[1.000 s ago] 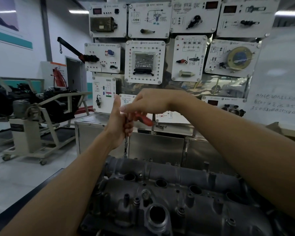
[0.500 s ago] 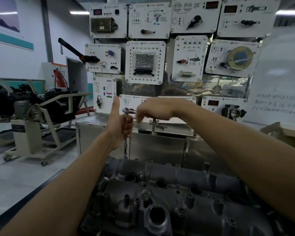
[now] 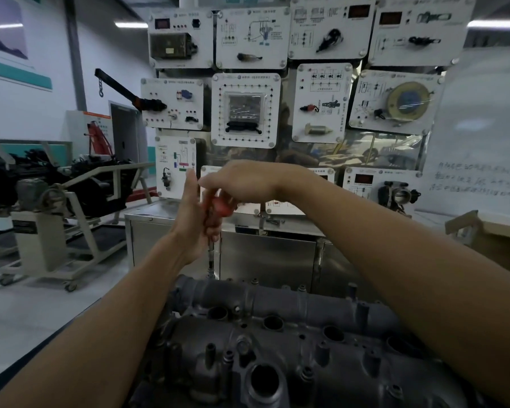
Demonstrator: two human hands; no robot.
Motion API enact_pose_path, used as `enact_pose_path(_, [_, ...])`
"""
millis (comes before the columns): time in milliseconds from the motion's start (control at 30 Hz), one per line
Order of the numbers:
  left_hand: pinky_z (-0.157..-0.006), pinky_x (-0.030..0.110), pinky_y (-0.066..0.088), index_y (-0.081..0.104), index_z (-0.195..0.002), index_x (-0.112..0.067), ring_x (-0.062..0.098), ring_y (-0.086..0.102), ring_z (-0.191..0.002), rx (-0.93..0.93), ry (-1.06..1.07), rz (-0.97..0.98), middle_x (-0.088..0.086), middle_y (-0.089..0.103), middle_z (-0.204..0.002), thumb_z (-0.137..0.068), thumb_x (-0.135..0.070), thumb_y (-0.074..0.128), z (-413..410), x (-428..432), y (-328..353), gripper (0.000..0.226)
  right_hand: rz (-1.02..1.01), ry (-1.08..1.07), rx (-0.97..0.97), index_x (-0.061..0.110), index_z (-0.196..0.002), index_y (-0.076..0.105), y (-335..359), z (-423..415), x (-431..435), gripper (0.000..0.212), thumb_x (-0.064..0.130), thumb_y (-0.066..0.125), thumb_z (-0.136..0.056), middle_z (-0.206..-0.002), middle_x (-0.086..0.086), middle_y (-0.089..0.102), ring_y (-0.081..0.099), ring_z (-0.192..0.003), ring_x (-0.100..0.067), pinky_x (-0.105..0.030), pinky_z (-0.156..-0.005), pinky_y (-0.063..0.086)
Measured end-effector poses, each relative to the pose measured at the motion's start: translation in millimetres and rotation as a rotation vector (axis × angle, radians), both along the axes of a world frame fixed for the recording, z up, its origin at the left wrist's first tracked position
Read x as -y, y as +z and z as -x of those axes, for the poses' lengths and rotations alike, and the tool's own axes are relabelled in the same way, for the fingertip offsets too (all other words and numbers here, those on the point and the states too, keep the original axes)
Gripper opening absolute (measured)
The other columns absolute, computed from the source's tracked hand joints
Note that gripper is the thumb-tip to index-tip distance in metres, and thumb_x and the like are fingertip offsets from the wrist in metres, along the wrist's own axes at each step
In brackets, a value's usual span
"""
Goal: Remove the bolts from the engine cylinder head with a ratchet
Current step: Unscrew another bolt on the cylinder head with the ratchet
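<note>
Hands (image 3: 189, 222) (image 3: 243, 181), two, seemingly on one ratchet (image 3: 222, 205)

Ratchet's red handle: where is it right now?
Head view, centre: the red handle sits in the right hand's grip, beside the left hand holding the extension, above the cylinder head's far-left corner.

The cylinder head (image 3: 292, 348) is cast in grey metal, and its surface is left matt and grainy. The ratchet (image 3: 223, 206) is fitted with a red handle, seemingly plastic though blurred, and a slim shaft of bright, smooth metal. The cabinet (image 3: 265, 254) behind is clad in brushed sheet steel with a dull sheen. The wall panels (image 3: 245, 110) are faced in smooth, glossy white board.
</note>
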State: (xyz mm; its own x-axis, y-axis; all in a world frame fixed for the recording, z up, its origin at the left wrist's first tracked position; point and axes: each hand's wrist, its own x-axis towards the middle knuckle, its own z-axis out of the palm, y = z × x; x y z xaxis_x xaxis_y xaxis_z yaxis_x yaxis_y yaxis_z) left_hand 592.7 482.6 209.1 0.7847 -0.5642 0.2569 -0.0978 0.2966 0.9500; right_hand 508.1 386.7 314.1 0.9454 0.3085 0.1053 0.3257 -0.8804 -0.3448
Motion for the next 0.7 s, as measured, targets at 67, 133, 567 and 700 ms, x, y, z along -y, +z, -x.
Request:
enact_pose_path(67, [-0.068, 0.041, 0.004, 0.032, -0.069, -0.02, 0.026, 0.003, -0.073, -0.003, 0.008, 0.004, 0.004, 0.016, -0.067, -0.086, -0.087, 0.01, -1.8, -1.0, 4.4, 0.073, 0.106, -0.088, 0.038, 0.007, -0.096, 0.072, 0.1, -7.1, 17.9, 0.049, 0.028, 0.03, -0.109, -0.08, 0.003, 0.075, 0.066, -0.072, -0.008, -0.03, -0.087, 0.05])
enact_pose_path(133, [-0.061, 0.038, 0.008, 0.032, -0.066, -0.02, 0.023, 0.007, -0.067, -0.003, 0.014, -0.019, 0.002, 0.02, -0.063, -0.081, -0.092, 0.011, -2.9, -1.9, 2.7, 0.077, 0.262, -0.174, 0.021, 0.011, -0.094, 0.073, -3.2, -15.1, 33.4, 0.043, 0.022, 0.034, -0.108, -0.093, 0.004, 0.075, 0.061, -0.072, -0.003, -0.024, -0.076, 0.043])
enact_pose_path(567, [-0.05, 0.028, 0.028, 0.056, -0.075, -0.013, 0.012, 0.034, -0.049, -0.001, 0.136, -0.004, 0.0, 0.044, -0.057, -0.103, -0.063, 0.023, -7.7, 0.9, -1.6, 0.067, 0.168, -0.065, 0.184, 0.015, -0.097, 0.066, -17.0, 26.2, 3.7, 0.012, 0.026, 0.064, -0.094, -0.087, -0.002, 0.069, 0.068, -0.065, -0.012, -0.022, -0.052, 0.051])
enact_pose_path(700, [-0.047, 0.028, 0.028, 0.06, -0.07, -0.015, 0.013, 0.032, -0.048, 0.027, 0.143, 0.013, 0.001, 0.04, -0.056, -0.108, -0.052, 0.027, -7.9, -1.3, -2.2, 0.062, 0.126, -0.029, 0.187, 0.021, -0.095, 0.07, -16.1, 32.5, -1.6, 0.025, 0.039, 0.055, -0.101, -0.087, 0.002, 0.071, 0.065, -0.067, -0.007, -0.021, -0.058, 0.05])
